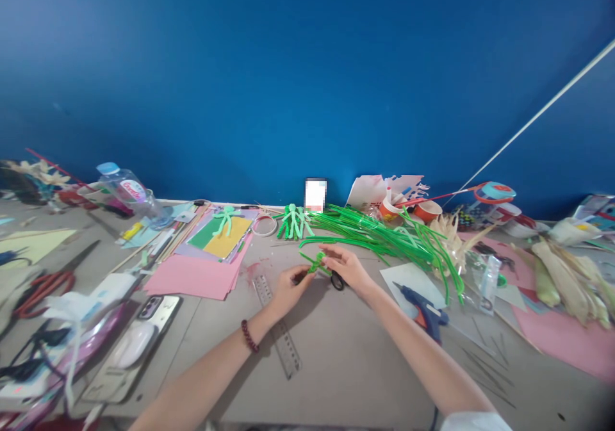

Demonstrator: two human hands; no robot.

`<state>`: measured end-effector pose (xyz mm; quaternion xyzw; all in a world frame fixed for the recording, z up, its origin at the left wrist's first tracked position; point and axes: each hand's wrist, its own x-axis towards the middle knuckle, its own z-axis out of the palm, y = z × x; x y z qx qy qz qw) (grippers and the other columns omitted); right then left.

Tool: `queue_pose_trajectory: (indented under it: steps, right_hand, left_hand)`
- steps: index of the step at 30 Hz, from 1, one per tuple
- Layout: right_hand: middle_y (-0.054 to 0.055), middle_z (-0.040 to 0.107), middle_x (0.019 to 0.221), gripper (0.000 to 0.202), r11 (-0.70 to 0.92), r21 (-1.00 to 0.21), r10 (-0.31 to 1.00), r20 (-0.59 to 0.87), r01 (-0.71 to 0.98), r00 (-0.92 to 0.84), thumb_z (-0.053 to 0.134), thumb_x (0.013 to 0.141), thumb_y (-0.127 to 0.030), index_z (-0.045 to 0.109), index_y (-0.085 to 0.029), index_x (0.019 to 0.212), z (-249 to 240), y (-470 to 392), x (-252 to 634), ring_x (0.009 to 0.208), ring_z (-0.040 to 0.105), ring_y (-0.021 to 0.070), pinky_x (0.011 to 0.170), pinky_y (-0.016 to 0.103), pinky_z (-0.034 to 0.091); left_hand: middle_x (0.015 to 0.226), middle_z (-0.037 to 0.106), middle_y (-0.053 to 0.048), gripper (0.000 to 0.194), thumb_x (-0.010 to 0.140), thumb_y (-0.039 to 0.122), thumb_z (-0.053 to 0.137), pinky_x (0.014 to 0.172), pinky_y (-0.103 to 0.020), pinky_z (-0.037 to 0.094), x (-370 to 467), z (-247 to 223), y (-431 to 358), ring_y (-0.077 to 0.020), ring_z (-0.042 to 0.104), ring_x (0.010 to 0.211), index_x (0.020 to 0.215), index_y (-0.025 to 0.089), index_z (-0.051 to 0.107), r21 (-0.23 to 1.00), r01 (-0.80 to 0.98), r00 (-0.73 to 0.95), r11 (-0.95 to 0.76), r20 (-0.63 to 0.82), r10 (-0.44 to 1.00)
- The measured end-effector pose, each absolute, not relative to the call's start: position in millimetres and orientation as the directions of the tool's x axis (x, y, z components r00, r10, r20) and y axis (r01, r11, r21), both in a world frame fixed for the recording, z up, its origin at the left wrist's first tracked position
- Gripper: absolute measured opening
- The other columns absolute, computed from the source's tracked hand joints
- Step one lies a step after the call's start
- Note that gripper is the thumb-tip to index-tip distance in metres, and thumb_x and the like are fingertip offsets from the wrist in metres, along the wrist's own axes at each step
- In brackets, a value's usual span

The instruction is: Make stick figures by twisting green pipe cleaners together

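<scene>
Over the middle of the table, my left hand pinches a small green pipe-cleaner figure by its lower end. My right hand closes on the same piece from the other side, its fingertips at the twisted part. A black scissors handle shows just under my right hand; the blades are hidden. A clear ruler lies below my left hand. Beyond my hands, light green pipe-cleaner figures lean at the wall, and a bundle of long green pipe cleaners spreads to the right.
Pink paper lies left, with another green figure on coloured sheets. A phone, red-handled scissors and a bottle are farther left. At right are a blue glue gun, paper cups and corn husks.
</scene>
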<state>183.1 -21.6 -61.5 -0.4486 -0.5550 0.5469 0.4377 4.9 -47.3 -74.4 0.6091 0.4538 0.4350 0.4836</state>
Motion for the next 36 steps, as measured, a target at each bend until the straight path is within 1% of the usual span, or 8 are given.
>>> queue_pose_trajectory:
  steps: [4, 8, 16, 19, 24, 29, 33, 36]
  right_hand:
    - [0.004, 0.068, 0.081, 0.038, -0.021, -0.996, 0.979, -0.038, 0.084, -0.202, 0.068, 0.070, -0.042, 0.070, -0.018, 0.100, -58.6, -21.4, 184.7, 0.066, 0.058, 0.0151, 0.063, 0.028, 0.047]
    - [0.003, 0.067, 0.070, 0.037, -0.059, -0.997, 0.983, -0.066, 0.048, -0.171, 0.071, 0.065, -0.043, 0.071, -0.017, 0.091, -60.4, -20.7, 182.3, 0.062, 0.059, 0.0163, 0.057, 0.028, 0.045]
    - [0.003, 0.066, 0.076, 0.036, -0.034, -0.999, 0.998, -0.032, -0.039, -0.058, 0.070, 0.066, -0.045, 0.064, -0.019, 0.089, -68.5, -15.8, 182.9, 0.069, 0.060, 0.0162, 0.064, 0.028, 0.047]
    - [0.002, 0.063, 0.077, 0.035, -0.035, -0.995, 0.999, -0.034, -0.089, -0.019, 0.071, 0.065, -0.045, 0.061, -0.019, 0.087, -66.9, -16.2, 182.3, 0.069, 0.059, 0.0147, 0.064, 0.027, 0.047]
    - [-0.001, 0.059, 0.075, 0.040, -0.189, -0.935, 0.977, -0.150, -0.299, -0.149, 0.079, 0.059, -0.040, 0.057, -0.021, 0.087, -63.5, -23.5, 175.9, 0.069, 0.059, 0.0143, 0.060, 0.026, 0.049]
    - [0.001, 0.064, 0.083, 0.038, -0.358, -0.815, 0.922, -0.233, -0.456, -0.308, 0.081, 0.056, -0.038, 0.060, -0.020, 0.083, -70.8, -36.2, 160.0, 0.076, 0.063, 0.0151, 0.065, 0.026, 0.050]
    - [0.004, 0.067, 0.083, 0.034, -0.269, -0.878, 0.955, -0.188, -0.397, -0.230, 0.080, 0.057, -0.035, 0.067, -0.018, 0.084, -83.1, -39.4, 150.5, 0.074, 0.061, 0.0153, 0.062, 0.025, 0.048]
    - [0.002, 0.065, 0.072, 0.031, -0.192, -0.914, 0.980, -0.157, -0.357, -0.126, 0.079, 0.058, -0.039, 0.068, -0.016, 0.075, -90.3, -36.0, 151.4, 0.064, 0.058, 0.0131, 0.058, 0.024, 0.047]
  left_hand:
    - [0.062, 0.061, -0.003, 0.026, 0.076, 0.039, 0.060, 0.056, -0.024, 0.040, 4.4, -80.8, -46.5, -0.0137, 0.051, 0.058, 0.077, 0.015, 0.069, 0.980, 0.143, 0.234, -0.142, 0.106, 0.967]
    - [0.060, 0.060, -0.002, 0.026, 0.077, 0.040, 0.059, 0.057, -0.024, 0.041, 3.5, -85.0, -46.6, -0.0140, 0.051, 0.058, 0.075, 0.016, 0.069, 0.976, 0.152, 0.247, -0.153, 0.113, 0.962]
    - [0.067, 0.066, -0.004, 0.037, 0.074, 0.043, 0.062, 0.055, -0.026, 0.044, 3.3, -93.1, -41.3, -0.0146, 0.056, 0.057, 0.096, 0.013, 0.068, 0.997, 0.078, 0.155, -0.002, -0.011, 0.988]
    - [0.077, 0.069, -0.006, 0.033, 0.070, 0.038, 0.067, 0.064, -0.028, 0.048, 2.0, -92.9, -40.4, -0.0173, 0.062, 0.068, 0.094, 0.016, 0.069, 0.995, 0.083, 0.068, -0.049, 0.043, 0.997]
    - [0.083, 0.070, -0.007, 0.023, 0.074, 0.036, 0.064, 0.072, -0.030, 0.049, 1.0, -88.3, -44.6, -0.0195, 0.063, 0.077, 0.087, 0.017, 0.068, 0.983, 0.133, 0.024, -0.123, 0.121, 0.992]
    - [0.086, 0.068, -0.007, 0.022, 0.076, 0.036, 0.062, 0.074, -0.029, 0.048, 2.1, -85.2, -46.3, -0.0191, 0.062, 0.082, 0.088, 0.017, 0.064, 0.984, 0.091, 0.004, -0.152, 0.152, 0.988]
    - [0.087, 0.063, -0.005, 0.025, 0.075, 0.039, 0.064, 0.077, -0.027, 0.046, 4.2, -84.3, -47.3, -0.0181, 0.059, 0.086, 0.088, 0.018, 0.061, 0.986, 0.067, 0.035, -0.150, 0.148, 0.988]
    - [0.085, 0.061, -0.003, 0.030, 0.078, 0.044, 0.060, 0.072, -0.027, 0.046, 7.0, -87.2, -48.6, -0.0160, 0.058, 0.079, 0.093, 0.018, 0.057, 0.997, -0.029, 0.142, -0.073, 0.077, 0.987]
